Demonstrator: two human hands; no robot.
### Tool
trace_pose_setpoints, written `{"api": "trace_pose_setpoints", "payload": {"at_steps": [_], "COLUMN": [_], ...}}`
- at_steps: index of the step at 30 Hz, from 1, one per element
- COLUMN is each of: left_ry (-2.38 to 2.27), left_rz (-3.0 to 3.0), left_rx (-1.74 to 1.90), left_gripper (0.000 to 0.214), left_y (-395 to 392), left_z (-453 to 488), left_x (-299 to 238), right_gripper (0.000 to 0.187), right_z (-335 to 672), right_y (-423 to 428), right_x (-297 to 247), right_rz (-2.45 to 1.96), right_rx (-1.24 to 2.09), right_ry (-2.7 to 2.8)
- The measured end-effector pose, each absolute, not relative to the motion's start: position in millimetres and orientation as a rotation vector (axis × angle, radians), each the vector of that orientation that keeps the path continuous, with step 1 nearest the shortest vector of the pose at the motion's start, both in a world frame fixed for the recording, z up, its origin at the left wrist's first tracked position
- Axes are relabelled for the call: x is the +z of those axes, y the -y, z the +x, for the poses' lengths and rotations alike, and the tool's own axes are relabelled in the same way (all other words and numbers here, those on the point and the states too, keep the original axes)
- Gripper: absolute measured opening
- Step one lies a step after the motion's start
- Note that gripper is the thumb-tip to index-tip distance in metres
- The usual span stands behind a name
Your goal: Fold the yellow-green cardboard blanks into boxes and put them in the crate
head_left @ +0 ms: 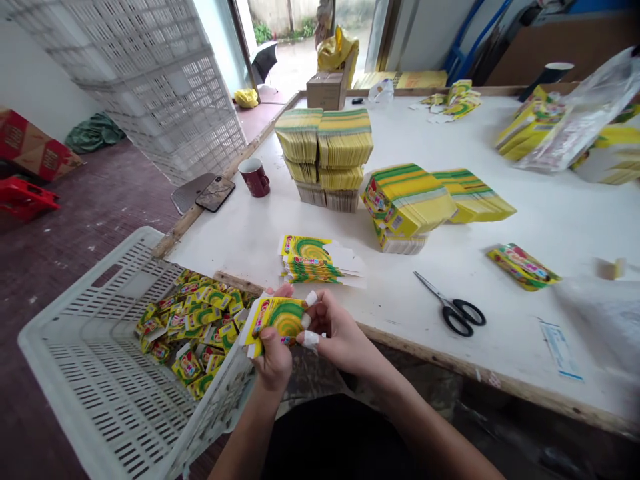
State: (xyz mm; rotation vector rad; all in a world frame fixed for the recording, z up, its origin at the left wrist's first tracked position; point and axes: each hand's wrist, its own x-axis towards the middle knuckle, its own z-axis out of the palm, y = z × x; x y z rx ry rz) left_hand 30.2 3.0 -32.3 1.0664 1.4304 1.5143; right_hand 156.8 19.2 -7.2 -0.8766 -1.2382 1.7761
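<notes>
My left hand [274, 360] is closed around a small yellow and green printed carton [283, 315], its thumb on the front panel and its fingertips behind. White tape wraps some fingertips of my right hand [336, 333], which pinches the carton's right end. The carton looks flattish, with white flaps showing at its left end. Just beyond my hands, a small fanned pile of flat cartons [310, 260] lies on the white table [235, 243]. Left of my hands, a white slatted plastic crate [37, 350] holds many filled-looking small cartons [200, 317].
Tall stacks of flat cartons [345, 143] and bundles [413, 197] stand farther back. Black-handled scissors [457, 315] and a printed packet [524, 267] lie to the right. A mug [254, 179] and phone [216, 193] sit near the left edge. Stacked white crates [165, 73] rise behind.
</notes>
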Motion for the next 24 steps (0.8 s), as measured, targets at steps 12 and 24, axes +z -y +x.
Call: {"api": "trace_pose_setpoints", "payload": {"at_steps": [12,24], "left_ry": [-0.888,-1.134], "left_rz": [0.522,0.873], "left_rx": [1.904,1.712], "left_gripper": [0.052,0.063], "left_y": [-19,-11], "left_z": [43,21], "left_x": [0,-24], "right_gripper": [0.062,0.010], "right_z": [147,164], "right_y": [-6,-18], "right_x": [-8,-4], "right_rz": [-0.782,-1.005], "right_rx": [1.802,1.323], "right_ry": [1.319,1.629]}}
